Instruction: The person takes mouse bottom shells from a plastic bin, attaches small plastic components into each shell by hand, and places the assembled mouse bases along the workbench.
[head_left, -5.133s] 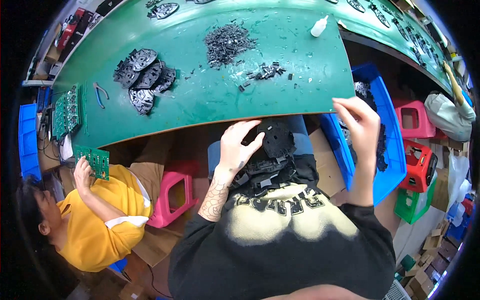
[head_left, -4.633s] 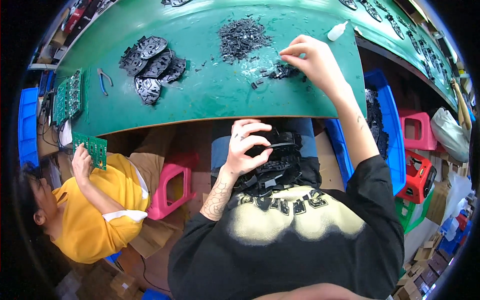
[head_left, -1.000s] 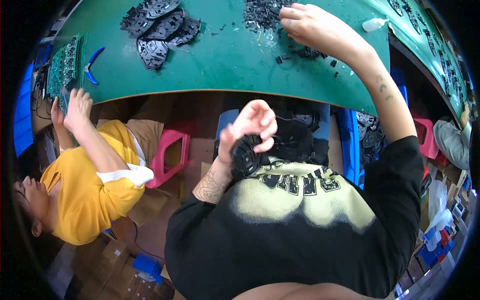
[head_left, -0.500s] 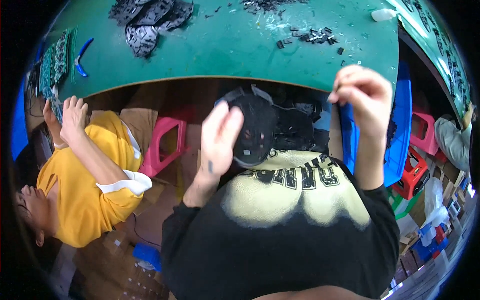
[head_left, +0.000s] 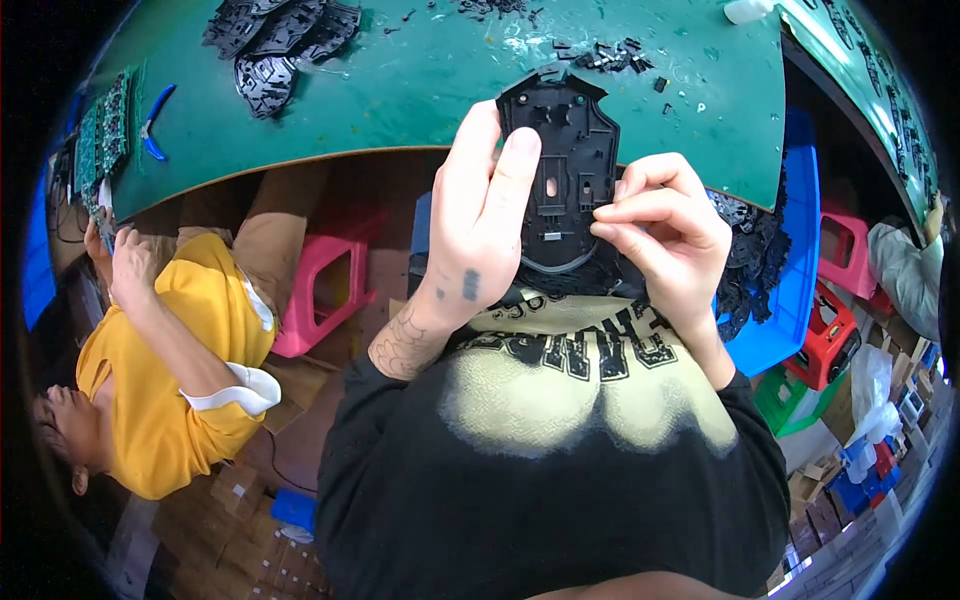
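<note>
My left hand (head_left: pixel 475 215) is closed on a black molded plastic shell (head_left: pixel 568 130), gripping its left side with the thumb across its face. The shell stands tilted up over my lap, showing an inner side with ribs and an oval slot. Against its right edge, the fingers of my right hand (head_left: pixel 672 225) are pinched; whatever sits between the fingertips is too small to make out. Beyond the shell on the green table (head_left: pixel 400 100) lies a scatter of small black plastic pieces (head_left: pixel 612 56).
Several black shells (head_left: pixel 265 85) are piled at the table's far left, near blue-handled pliers (head_left: pixel 153 125) and green circuit boards (head_left: pixel 103 130). A blue bin (head_left: pixel 803 200) of black parts stands at my right. A person in yellow (head_left: pixel 165 370) sits at left, by a pink stool (head_left: pixel 325 285).
My left hand has raised the shell from my lap and tilted its inner side into view. My right hand has come down and left, from above the table edge to the shell's right side.
</note>
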